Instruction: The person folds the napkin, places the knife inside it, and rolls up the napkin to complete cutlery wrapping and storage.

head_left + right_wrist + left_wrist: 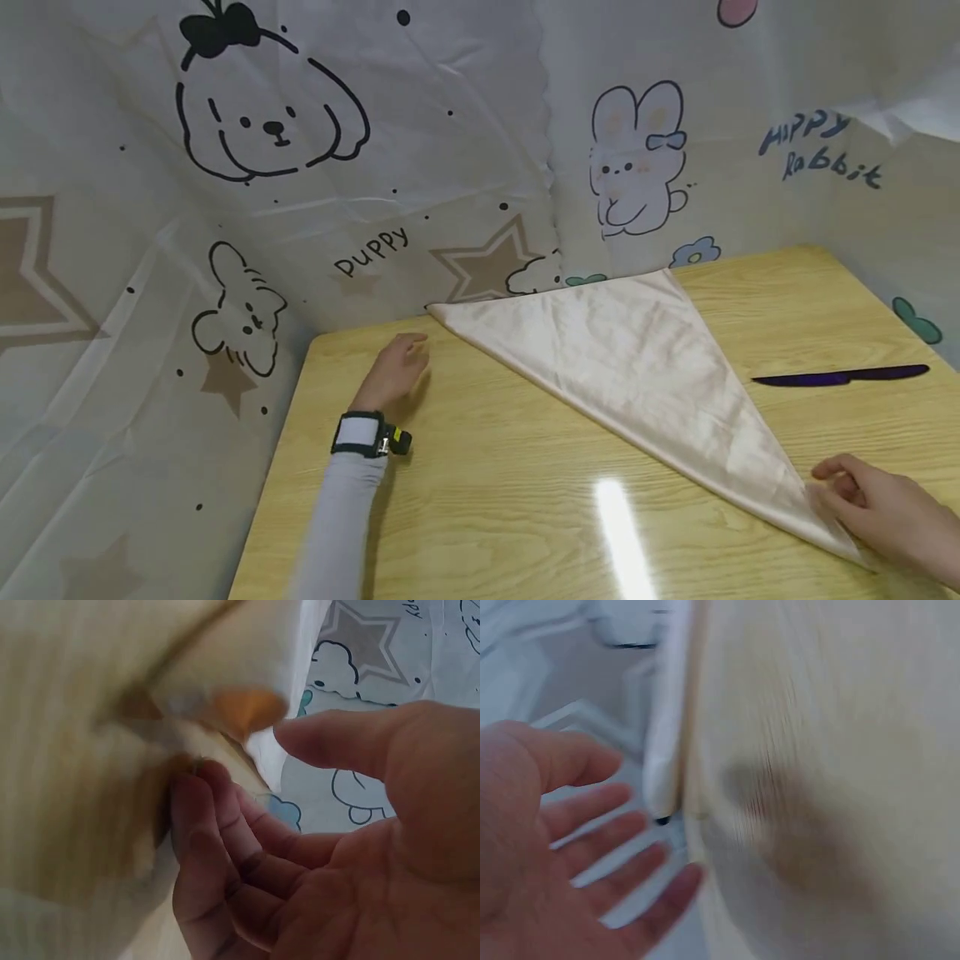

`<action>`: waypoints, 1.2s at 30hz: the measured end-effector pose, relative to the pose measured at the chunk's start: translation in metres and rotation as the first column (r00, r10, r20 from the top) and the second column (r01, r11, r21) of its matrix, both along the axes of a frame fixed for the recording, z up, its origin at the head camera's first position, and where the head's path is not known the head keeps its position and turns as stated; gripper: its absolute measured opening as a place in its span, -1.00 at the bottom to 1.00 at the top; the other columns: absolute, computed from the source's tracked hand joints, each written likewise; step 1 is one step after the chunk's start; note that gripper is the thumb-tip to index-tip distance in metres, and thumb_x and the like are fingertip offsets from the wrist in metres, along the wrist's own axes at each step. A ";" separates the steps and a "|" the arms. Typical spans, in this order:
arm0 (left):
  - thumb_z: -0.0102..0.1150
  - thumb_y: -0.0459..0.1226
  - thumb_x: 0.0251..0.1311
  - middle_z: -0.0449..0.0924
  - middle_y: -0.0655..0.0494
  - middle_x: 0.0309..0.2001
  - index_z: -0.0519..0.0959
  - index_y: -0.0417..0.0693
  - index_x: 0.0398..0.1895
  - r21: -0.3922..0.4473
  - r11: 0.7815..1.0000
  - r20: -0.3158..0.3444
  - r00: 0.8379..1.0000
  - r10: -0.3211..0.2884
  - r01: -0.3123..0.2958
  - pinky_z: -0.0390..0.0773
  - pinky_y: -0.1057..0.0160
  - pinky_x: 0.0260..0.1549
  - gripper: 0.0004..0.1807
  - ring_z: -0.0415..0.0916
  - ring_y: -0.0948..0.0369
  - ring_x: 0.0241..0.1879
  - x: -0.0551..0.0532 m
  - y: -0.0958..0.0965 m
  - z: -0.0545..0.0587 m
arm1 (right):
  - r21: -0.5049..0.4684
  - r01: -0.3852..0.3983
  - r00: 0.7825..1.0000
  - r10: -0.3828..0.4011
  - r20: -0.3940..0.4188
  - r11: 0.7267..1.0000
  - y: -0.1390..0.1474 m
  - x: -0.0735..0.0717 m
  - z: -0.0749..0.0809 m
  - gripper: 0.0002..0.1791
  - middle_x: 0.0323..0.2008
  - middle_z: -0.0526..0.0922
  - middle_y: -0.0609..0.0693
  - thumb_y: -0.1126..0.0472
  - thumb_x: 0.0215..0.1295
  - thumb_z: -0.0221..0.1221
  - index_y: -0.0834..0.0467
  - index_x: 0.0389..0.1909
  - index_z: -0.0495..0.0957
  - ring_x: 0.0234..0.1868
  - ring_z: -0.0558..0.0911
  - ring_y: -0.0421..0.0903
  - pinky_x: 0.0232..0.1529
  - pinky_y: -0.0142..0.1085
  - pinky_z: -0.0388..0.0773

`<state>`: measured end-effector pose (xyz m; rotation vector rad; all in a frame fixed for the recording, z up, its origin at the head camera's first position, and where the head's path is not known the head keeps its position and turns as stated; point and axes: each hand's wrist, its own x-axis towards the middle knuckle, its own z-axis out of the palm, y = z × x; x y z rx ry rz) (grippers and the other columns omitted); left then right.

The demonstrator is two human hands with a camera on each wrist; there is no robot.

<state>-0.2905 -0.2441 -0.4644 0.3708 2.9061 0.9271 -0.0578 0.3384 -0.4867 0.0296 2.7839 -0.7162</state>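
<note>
A shiny cream satin cloth (622, 358) lies on the table in a large triangle, with a long rolled-looking edge facing me. At its far left tip, my left hand (393, 371) hovers beside the corner without holding it. The left wrist view shows the spread fingers (604, 862) a little apart from the cloth's tip (664, 780). My right hand (885, 512) is at the near right corner, its fingers loosely bent over the cloth's edge. In the right wrist view, the thumb (330, 739) stands apart from the bent fingers, close to the cloth (262, 645).
A dark purple knife (840, 377) lies on the right of the wooden table (450, 500), its blade pointing left. Printed cloth walls (450, 150) with cartoon animals rise along the table's back and left edges. A bright light reflection lies near the front.
</note>
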 end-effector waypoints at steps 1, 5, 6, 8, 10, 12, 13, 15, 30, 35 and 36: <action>-0.05 -0.23 0.42 0.31 -0.22 0.32 0.33 -0.25 0.34 -0.062 0.998 -0.053 0.998 -0.029 0.026 0.31 -0.15 0.23 -0.52 0.24 -0.09 0.27 -0.011 0.006 0.000 | -0.003 0.003 1.000 -0.003 0.027 1.000 -0.001 0.006 -0.002 -0.44 -0.46 0.62 -0.03 -0.05 0.43 0.04 0.47 -0.10 0.48 -0.47 0.54 -0.13 -0.43 -0.11 0.55; -0.08 -0.32 0.39 0.37 -0.29 0.21 0.39 -0.37 0.22 -0.233 0.969 -0.187 0.974 -0.123 0.078 0.33 -0.13 0.20 -0.59 0.27 -0.12 0.21 -0.051 0.022 -0.004 | -0.021 0.023 0.994 -0.021 0.103 1.000 -0.007 0.022 -0.006 -0.41 -0.55 0.54 -0.09 -0.15 0.44 -0.02 0.38 -0.15 0.52 -0.48 0.48 -0.18 -0.43 -0.18 0.49; -0.10 -0.34 0.39 0.39 -0.32 0.18 0.40 -0.40 0.19 -0.240 0.968 -0.203 0.971 -0.123 0.073 0.34 -0.14 0.18 -0.61 0.29 -0.15 0.18 -0.059 0.025 -0.004 | -0.036 0.022 0.994 -0.018 0.108 0.999 -0.009 0.024 -0.007 -0.44 -0.58 0.50 -0.09 -0.15 0.44 -0.01 0.34 -0.18 0.54 -0.50 0.45 -0.19 -0.44 -0.22 0.45; -0.13 -0.36 0.39 0.43 -0.33 0.10 0.43 -0.43 0.14 -0.256 0.965 -0.221 0.969 -0.112 0.053 0.38 -0.14 0.13 -0.64 0.34 -0.16 0.11 -0.071 0.028 -0.004 | -0.057 0.024 0.993 -0.017 0.115 0.998 -0.012 0.027 -0.007 -0.49 -0.62 0.49 -0.10 -0.14 0.43 0.00 0.26 -0.24 0.57 -0.54 0.42 -0.20 -0.46 -0.27 0.39; -0.14 -0.35 0.40 0.44 -0.31 0.09 0.43 -0.42 0.13 -0.277 0.961 -0.209 0.975 -0.072 0.011 0.40 -0.13 0.12 -0.64 0.36 -0.16 0.10 -0.079 0.028 -0.005 | -0.081 0.029 0.993 -0.019 0.118 0.996 -0.014 0.029 -0.008 -0.55 -0.63 0.47 -0.11 -0.13 0.43 0.01 0.19 -0.33 0.58 -0.58 0.37 -0.22 -0.49 -0.32 0.34; -0.15 -0.36 0.40 0.43 -0.30 0.12 0.43 -0.40 0.16 -0.308 0.951 -0.189 0.981 -0.043 -0.017 0.40 -0.12 0.14 -0.63 0.35 -0.15 0.13 -0.084 0.028 -0.005 | -0.094 0.033 0.993 -0.022 0.112 0.995 -0.015 0.030 -0.009 -0.59 -0.65 0.44 -0.10 -0.12 0.43 0.02 0.14 -0.39 0.55 -0.60 0.34 -0.22 -0.51 -0.34 0.29; -0.13 -0.36 0.40 0.42 -0.29 0.12 0.44 -0.39 0.14 -0.331 0.943 -0.180 0.983 -0.038 -0.024 0.41 -0.11 0.13 -0.65 0.34 -0.14 0.12 -0.086 0.027 -0.006 | -0.090 0.041 0.993 -0.031 0.111 0.995 -0.015 0.031 -0.010 -0.60 -0.65 0.42 -0.11 -0.12 0.42 0.03 0.12 -0.42 0.52 -0.61 0.32 -0.22 -0.51 -0.36 0.27; -0.09 -0.36 0.39 0.41 -0.29 0.12 0.48 -0.38 0.10 -0.370 0.929 -0.168 0.985 -0.033 -0.032 0.42 -0.11 0.12 -0.67 0.34 -0.13 0.11 -0.089 0.026 -0.008 | -0.086 0.053 0.994 -0.045 0.100 0.995 -0.015 0.032 -0.011 -0.61 -0.66 0.37 -0.11 -0.12 0.42 0.03 0.10 -0.44 0.47 -0.62 0.29 -0.22 -0.52 -0.37 0.23; 0.08 -0.27 0.34 0.59 -0.20 -0.21 0.65 -0.32 -0.24 -0.221 0.972 -0.056 0.996 0.064 -0.075 0.50 -0.03 -0.22 -0.75 0.46 -0.01 -0.25 -0.085 0.004 -0.011 | -0.127 0.038 0.999 -0.041 -0.018 0.991 -0.010 0.030 -0.009 -0.63 -0.68 0.24 -0.11 0.03 0.50 -0.03 0.09 -0.53 0.36 -0.67 0.17 -0.23 -0.61 -0.39 0.18; 0.12 -0.24 0.32 0.61 -0.17 -0.19 0.66 -0.28 -0.22 -0.156 0.985 -0.022 0.997 0.071 -0.074 0.51 -0.03 -0.17 -0.75 0.46 0.01 -0.21 -0.067 -0.011 -0.006 | -0.106 0.033 0.998 -0.038 -0.045 0.994 -0.006 0.030 -0.009 -0.65 -0.67 0.23 -0.09 0.08 0.51 -0.05 0.10 -0.52 0.35 -0.66 0.18 -0.22 -0.60 -0.39 0.17; 0.13 -0.24 0.32 0.62 -0.16 -0.19 0.68 -0.27 -0.23 -0.154 0.986 -0.024 0.998 0.060 -0.063 0.50 -0.02 -0.18 -0.76 0.46 0.02 -0.21 -0.063 -0.015 -0.006 | -0.100 0.034 0.998 -0.039 -0.044 0.994 -0.004 0.029 -0.008 -0.66 -0.65 0.25 -0.08 0.09 0.52 -0.06 0.11 -0.51 0.37 -0.65 0.19 -0.21 -0.59 -0.38 0.18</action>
